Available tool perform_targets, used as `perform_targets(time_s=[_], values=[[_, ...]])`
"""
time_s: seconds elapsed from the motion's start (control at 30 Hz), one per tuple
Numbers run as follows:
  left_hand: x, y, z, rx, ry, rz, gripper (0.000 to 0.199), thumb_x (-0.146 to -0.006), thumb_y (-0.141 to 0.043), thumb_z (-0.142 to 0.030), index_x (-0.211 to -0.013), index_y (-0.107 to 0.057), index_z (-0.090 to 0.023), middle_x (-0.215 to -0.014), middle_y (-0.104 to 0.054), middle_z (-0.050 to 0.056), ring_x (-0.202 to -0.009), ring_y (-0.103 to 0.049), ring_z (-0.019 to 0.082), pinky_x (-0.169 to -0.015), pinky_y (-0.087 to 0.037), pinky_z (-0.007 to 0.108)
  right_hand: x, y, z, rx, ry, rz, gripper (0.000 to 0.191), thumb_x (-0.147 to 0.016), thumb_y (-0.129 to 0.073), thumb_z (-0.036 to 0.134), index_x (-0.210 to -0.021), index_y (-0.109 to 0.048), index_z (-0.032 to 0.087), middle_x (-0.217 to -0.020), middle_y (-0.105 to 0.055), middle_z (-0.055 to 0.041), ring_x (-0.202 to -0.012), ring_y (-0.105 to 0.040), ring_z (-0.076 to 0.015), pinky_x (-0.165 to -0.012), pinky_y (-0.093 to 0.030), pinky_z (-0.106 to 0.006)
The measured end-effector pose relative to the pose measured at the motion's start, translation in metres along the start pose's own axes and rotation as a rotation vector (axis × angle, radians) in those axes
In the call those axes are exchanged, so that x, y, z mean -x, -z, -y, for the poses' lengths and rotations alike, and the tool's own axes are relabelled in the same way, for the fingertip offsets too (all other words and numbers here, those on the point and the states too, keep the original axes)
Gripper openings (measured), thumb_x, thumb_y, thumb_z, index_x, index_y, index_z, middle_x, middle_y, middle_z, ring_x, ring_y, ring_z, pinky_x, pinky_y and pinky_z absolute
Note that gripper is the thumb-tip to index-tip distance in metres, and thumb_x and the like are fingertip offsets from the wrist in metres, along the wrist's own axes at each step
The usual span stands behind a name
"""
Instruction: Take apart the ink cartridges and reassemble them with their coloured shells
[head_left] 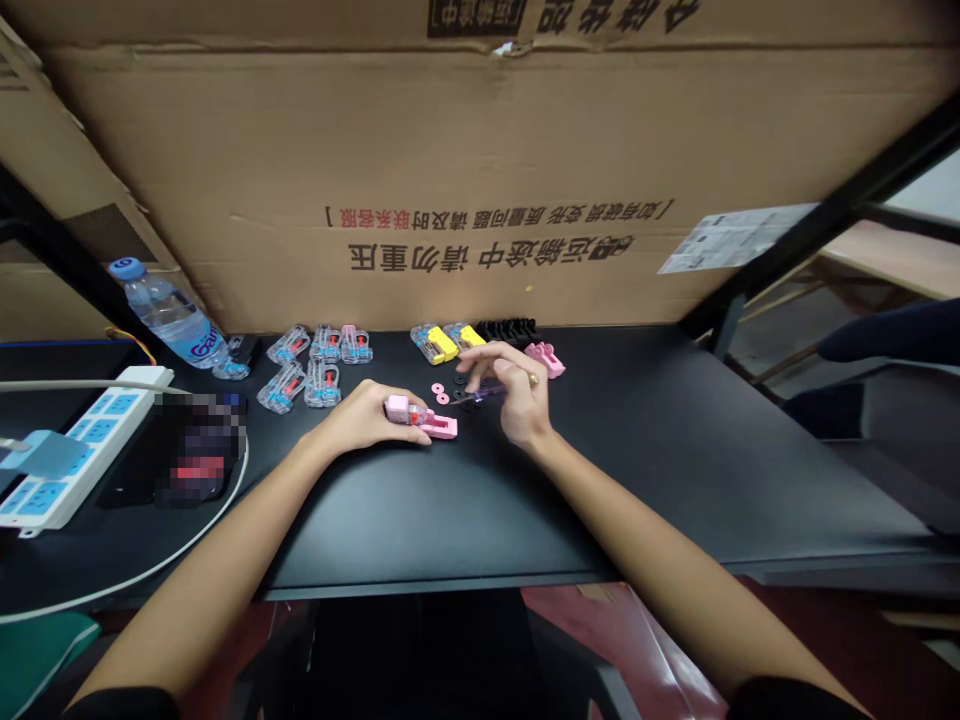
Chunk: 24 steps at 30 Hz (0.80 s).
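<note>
My left hand (366, 415) is closed around a small pink-and-clear plastic part (441, 427), with a red bit inside its clear section and an open pink trough pointing right. My right hand (517, 395) pinches a slim tool (487, 393) with a purplish see-through handle, probably a small screwdriver. Its thin tip points left, toward the pink part, and I cannot tell whether it touches anything. Between the hands lie pink rings (441, 397), and small black rings (459, 380) sit partly behind my right fingers.
Clear plastic assemblies (322, 383) stand at the back left. Clear-and-yellow ones (442, 345), black pieces (510, 330) and pink pieces (550, 358) line the back. A water bottle (172, 318), power strip (82, 450) and cable occupy the left. Cardboard (450, 130) walls the rear.
</note>
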<state>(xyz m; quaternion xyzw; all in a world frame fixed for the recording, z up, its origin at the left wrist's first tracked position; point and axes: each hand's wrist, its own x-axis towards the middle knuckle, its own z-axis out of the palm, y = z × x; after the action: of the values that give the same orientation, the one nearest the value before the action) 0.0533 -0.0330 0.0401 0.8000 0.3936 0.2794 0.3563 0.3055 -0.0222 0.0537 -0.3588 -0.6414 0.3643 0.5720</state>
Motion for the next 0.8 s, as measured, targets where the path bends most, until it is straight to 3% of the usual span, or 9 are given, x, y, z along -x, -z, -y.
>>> perform_targets(time_s=[0.17, 0.4, 0.63, 0.8], values=[[0.001, -0.001, 0.000, 0.027, -0.027, 0.019, 0.053, -0.077, -0.094, -0.059, -0.109, -0.088, -0.018, -0.083, -0.080, 0.003, -0.071, -0.066, 0.018, -0.066, -0.047, 0.027, 0.004, -0.002, 0.002, 0.002, -0.114, 0.115, 0.058, -0.097, -0.050, 0.062, -0.066, -0.074, 0.020, -0.049, -0.055, -0.0019, -0.043, -0.046, -0.0142, -0.044, -0.033, -0.030], [0.000, -0.002, 0.002, 0.019, -0.052, 0.009, 0.051, -0.075, -0.096, -0.058, -0.107, -0.088, -0.018, -0.086, -0.083, 0.004, -0.073, -0.070, 0.019, -0.067, -0.050, 0.028, 0.005, -0.007, 0.007, 0.058, -0.156, 0.089, 0.071, -0.101, -0.053, 0.074, -0.062, -0.075, 0.019, -0.043, -0.051, -0.0006, -0.039, -0.043, -0.0127, -0.044, -0.034, -0.029], [0.000, -0.002, 0.001, 0.017, -0.063, 0.006, 0.048, -0.077, -0.096, -0.054, -0.110, -0.088, -0.020, -0.096, -0.086, 0.006, -0.080, -0.076, 0.022, -0.073, -0.054, 0.029, 0.004, -0.006, 0.019, 0.245, 0.017, 0.160, 0.072, -0.095, -0.061, 0.082, -0.058, -0.075, 0.021, -0.043, -0.055, -0.0012, -0.045, -0.052, -0.0153, -0.049, -0.040, -0.030], [0.000, -0.003, 0.001, -0.024, -0.077, -0.011, 0.049, -0.078, -0.095, -0.055, -0.110, -0.088, -0.020, -0.098, -0.087, 0.007, -0.080, -0.078, 0.023, -0.075, -0.056, 0.030, 0.006, -0.009, 0.014, 0.168, -0.058, 0.074, 0.073, -0.088, -0.067, 0.086, -0.059, -0.078, 0.021, -0.040, -0.053, -0.0017, -0.043, -0.054, -0.0166, -0.044, -0.039, -0.030]])
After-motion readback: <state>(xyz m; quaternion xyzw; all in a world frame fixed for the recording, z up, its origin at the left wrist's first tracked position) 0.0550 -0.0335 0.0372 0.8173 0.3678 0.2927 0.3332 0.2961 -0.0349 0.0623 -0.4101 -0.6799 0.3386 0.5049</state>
